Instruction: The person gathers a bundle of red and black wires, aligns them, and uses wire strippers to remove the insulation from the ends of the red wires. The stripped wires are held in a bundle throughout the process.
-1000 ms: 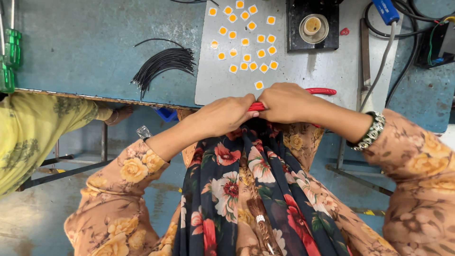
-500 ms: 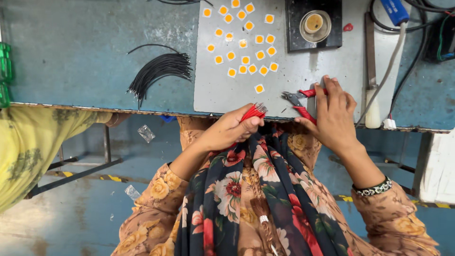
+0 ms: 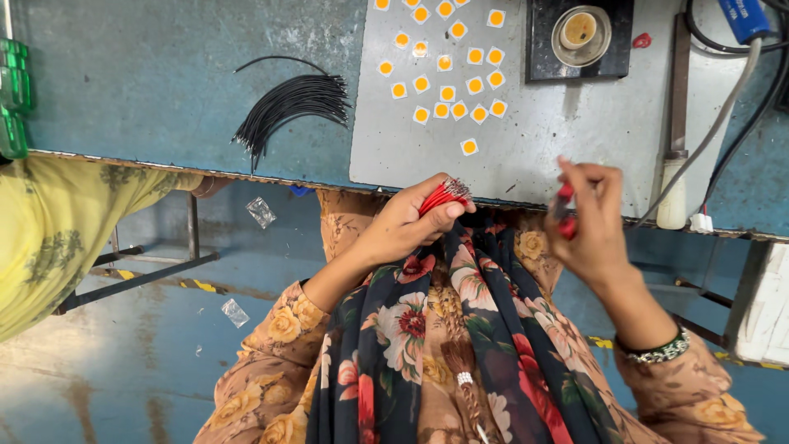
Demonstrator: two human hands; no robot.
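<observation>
Many thin red wires are gathered into one small bundle, and the left hand pinches this bundle between the thumb and the curled fingers, just at the near edge of the grey metal plate. The bare metal tips of the wires stick out past the fingers and point up and to the right. The right hand is raised beside it, a little apart, with the fingers closed around a small tool with red handles; the picture is blurred there, so the exact kind of tool is not sure.

Such wires seem to be very light and soft, and each one bends easily. Loose, they would probably slide apart, so the bundle is better held close to the stripped ends, where the grip keeps the tips even. A hard squeeze could bend the fine tips.

On the plate lie many small white squares with orange centres. On the blue table, well apart to the left, lies a bundle of black wires. Another person in a yellow sleeve sits at the left side.
</observation>
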